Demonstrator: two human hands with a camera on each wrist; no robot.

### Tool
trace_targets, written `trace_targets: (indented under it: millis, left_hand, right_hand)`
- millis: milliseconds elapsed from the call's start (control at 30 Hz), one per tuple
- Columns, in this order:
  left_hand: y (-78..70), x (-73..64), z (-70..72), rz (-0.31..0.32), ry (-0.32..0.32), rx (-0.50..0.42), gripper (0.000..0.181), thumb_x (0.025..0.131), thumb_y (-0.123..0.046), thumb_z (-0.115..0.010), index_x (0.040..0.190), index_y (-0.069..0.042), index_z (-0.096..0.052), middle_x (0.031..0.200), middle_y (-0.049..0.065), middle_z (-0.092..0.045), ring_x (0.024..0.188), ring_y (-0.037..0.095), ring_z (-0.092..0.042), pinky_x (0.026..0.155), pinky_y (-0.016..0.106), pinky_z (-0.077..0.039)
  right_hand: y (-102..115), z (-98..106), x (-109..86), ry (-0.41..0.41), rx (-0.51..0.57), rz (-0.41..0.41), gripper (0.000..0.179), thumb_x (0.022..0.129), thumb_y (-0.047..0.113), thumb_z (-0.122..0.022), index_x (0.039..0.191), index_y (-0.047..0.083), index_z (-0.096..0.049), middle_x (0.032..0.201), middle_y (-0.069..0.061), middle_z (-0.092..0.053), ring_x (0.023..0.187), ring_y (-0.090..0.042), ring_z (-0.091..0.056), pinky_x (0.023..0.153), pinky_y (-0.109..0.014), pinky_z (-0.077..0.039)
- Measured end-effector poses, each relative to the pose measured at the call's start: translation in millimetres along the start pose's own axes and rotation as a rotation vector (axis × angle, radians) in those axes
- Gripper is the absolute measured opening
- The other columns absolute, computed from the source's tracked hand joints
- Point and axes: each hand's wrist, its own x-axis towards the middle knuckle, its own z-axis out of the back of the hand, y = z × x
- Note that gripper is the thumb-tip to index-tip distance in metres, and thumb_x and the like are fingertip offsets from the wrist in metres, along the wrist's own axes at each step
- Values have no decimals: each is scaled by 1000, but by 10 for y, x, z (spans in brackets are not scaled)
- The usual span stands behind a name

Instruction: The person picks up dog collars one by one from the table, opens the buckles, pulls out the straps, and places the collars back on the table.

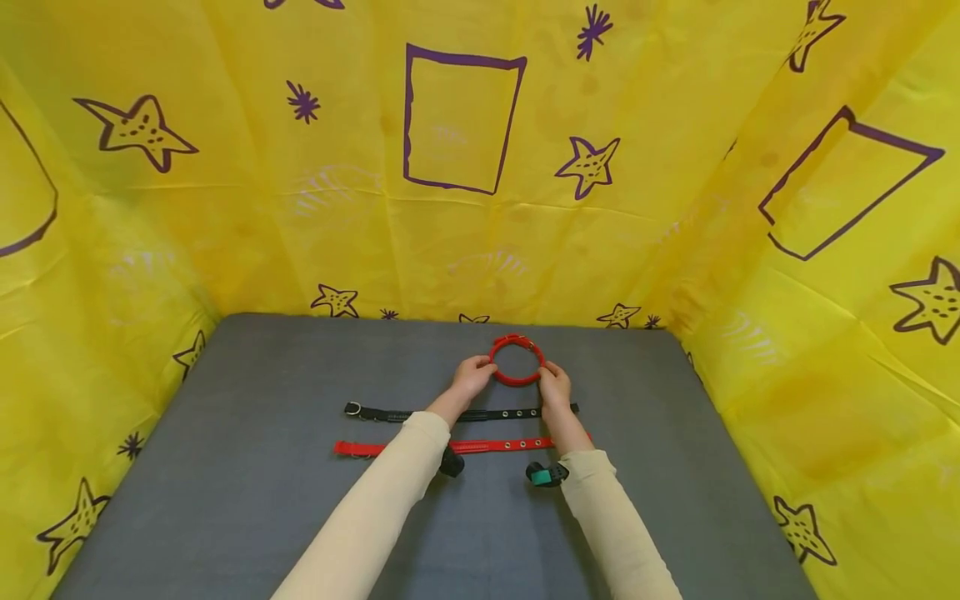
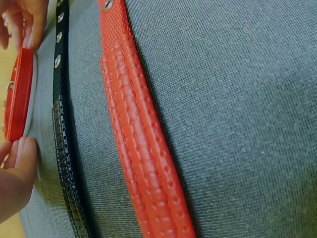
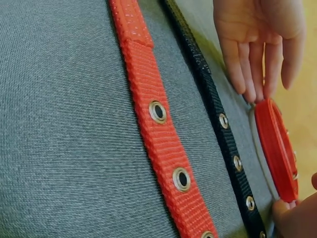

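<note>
A red collar [image 1: 517, 381], buckled into a ring, lies on the grey surface at the far middle. My left hand [image 1: 472, 375] touches its left side; in the right wrist view this hand [image 3: 257, 44] has its fingers extended, tips at the ring's edge. On the other side, my right hand [image 1: 555, 387] rests its fingertips against the ring, though its thumb is partly out of sight. Nearer me, a black collar [image 1: 483, 415] is laid out straight, with a metal ring at its left end. Below that stretches a second red collar [image 1: 491, 446] with eyelets, partly covered by my forearms.
The grey padded surface [image 1: 247, 467] stretches under everything. Yellow fabric walls [image 1: 337, 233] with purple drawings stand behind and at both sides. Black wrist-worn devices [image 1: 546, 475] hang at the sleeve cuffs, above the surface near the straight red collar.
</note>
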Motion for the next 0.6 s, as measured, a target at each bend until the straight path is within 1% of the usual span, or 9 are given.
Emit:
trace_targets:
  millis: [67, 133, 233, 267, 333, 400, 433, 500, 600]
  left_hand:
    - [8, -7, 8, -3, -29, -4, 36, 98, -12, -57, 130, 6, -58, 131, 20, -58, 122, 33, -52, 100, 42, -44]
    - [22, -15, 17, -8, -53, 0, 34, 98, -11, -57, 127, 5, -61, 128, 20, -60, 120, 33, -54, 99, 42, -45]
    - [33, -28, 38, -21, -78, 13, 32, 97, -11, -58, 125, 4, -63, 124, 18, -62, 116, 32, -56, 96, 42, -47]
    - [37, -34, 44, -23, -82, 14, 32, 97, -11, -58, 125, 4, -63, 123, 18, -63, 115, 32, -57, 95, 42, -47]
    - [38, -46, 59, -31, -88, 15, 32, 97, -12, -58, 124, 4, -63, 122, 17, -63, 114, 31, -57, 94, 41, -48]
    - [37, -66, 75, -36, -90, 12, 32, 97, -12, -58, 124, 4, -63, 122, 17, -64, 113, 31, -58, 93, 42, -48]
    - [38, -77, 84, -38, -93, 10, 32, 97, -12, -58, 124, 4, -63, 121, 17, -64, 113, 31, -58, 93, 42, -48]
    - [39, -97, 105, -36, -103, 1, 31, 97, -12, -58, 124, 3, -64, 120, 17, -64, 112, 31, -58, 93, 42, -48]
    - [40, -128, 139, -38, -130, -17, 30, 96, -12, -59, 122, 3, -65, 118, 16, -65, 109, 30, -59, 91, 40, -49]
  right_hand:
    - [-36, -7, 26, 0, 36, 3, 43, 91, 10, -63, 131, -4, -57, 130, -19, -58, 121, -26, -52, 102, -34, -42]
    - [16, -16, -42, 6, 57, -8, 43, 91, 11, -65, 130, -4, -58, 129, -18, -58, 118, -27, -54, 101, -35, -44]
    - [-60, -6, -36, 13, 163, 37, 39, 83, 7, -74, 119, -4, -65, 115, -15, -66, 101, -21, -62, 87, -28, -51]
    - [-26, -5, -75, 20, 163, 13, 41, 84, 7, -75, 122, -3, -64, 117, -15, -65, 105, -22, -61, 92, -29, -50]
    - [-13, -19, -110, 9, 186, 14, 41, 81, 4, -77, 119, -3, -65, 114, -15, -65, 102, -21, -62, 89, -28, -51]
    - [175, -51, -274, -4, 171, -8, 42, 80, -1, -75, 121, -3, -65, 115, -16, -65, 103, -23, -61, 92, -31, -50]
    - [165, -62, -279, -8, 193, 25, 40, 77, -2, -77, 116, -2, -67, 108, -15, -66, 96, -21, -62, 86, -27, -52]
    - [355, -105, -461, -21, 151, 3, 42, 79, -4, -74, 120, -4, -65, 112, -18, -65, 100, -24, -61, 90, -31, -51]
    - [597, -149, -715, -12, 130, 24, 42, 79, -6, -71, 121, -8, -63, 113, -22, -63, 97, -24, -61, 87, -30, -51]
